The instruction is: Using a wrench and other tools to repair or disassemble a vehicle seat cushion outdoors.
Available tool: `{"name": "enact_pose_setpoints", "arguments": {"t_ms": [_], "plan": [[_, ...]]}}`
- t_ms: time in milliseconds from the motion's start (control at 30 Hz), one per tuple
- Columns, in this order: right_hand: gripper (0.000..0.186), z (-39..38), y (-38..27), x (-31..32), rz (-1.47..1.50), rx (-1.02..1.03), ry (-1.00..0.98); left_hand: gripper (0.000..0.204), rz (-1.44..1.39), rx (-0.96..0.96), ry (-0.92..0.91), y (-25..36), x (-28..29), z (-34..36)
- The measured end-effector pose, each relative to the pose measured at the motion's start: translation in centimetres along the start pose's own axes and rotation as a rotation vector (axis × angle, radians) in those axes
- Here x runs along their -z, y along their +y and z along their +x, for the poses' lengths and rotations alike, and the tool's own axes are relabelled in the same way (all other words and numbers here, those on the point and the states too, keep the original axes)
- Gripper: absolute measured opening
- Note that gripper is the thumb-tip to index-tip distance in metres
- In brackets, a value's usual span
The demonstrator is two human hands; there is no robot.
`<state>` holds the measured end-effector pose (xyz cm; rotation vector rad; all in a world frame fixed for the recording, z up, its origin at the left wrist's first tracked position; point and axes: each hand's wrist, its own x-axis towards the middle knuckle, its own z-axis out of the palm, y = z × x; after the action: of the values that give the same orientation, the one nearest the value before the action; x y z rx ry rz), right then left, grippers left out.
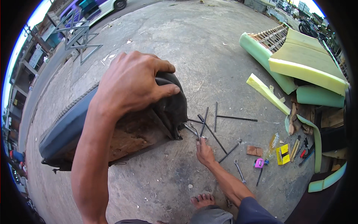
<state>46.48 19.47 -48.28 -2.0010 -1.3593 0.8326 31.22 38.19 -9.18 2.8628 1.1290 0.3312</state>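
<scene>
An upholstered seat (67,123) with a black and dark blue cover is tilted up before me, its worn brown underside facing me. My left hand (130,80) grips its upper right corner, thumb and fingers spread over the black cover. Low at the right, my right hand (204,151) is closed on a metal hand tool that looks like pliers (191,129). The tool's head points toward the seat's lower right corner; I cannot tell whether it touches the cover. Just past this hand, black T-handle wrenches (236,117) lie on the concrete.
Right of my hand lie a combination wrench (239,171), a brick piece (254,150), a pink tape measure (258,162) and a yellow box (283,154). Foam slabs (305,63) and wood scraps are heaped farther right. A metal frame (80,39) stands far left. My bare foot (203,200) is below.
</scene>
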Motion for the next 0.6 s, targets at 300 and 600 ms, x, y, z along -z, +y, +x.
{"name": "enact_pose_setpoints", "arguments": {"t_ms": [300,600], "plan": [[0.029,-1.2,-9.2,7.7,-0.308,0.018,-0.373,0.048,0.078,0.039,0.029,-0.9,-0.1,0.5],[0.024,2.0,-16.9,11.0,-0.341,-0.242,-0.731,0.040,0.174,0.038,0.069,1.2,-0.7,-1.7]]}}
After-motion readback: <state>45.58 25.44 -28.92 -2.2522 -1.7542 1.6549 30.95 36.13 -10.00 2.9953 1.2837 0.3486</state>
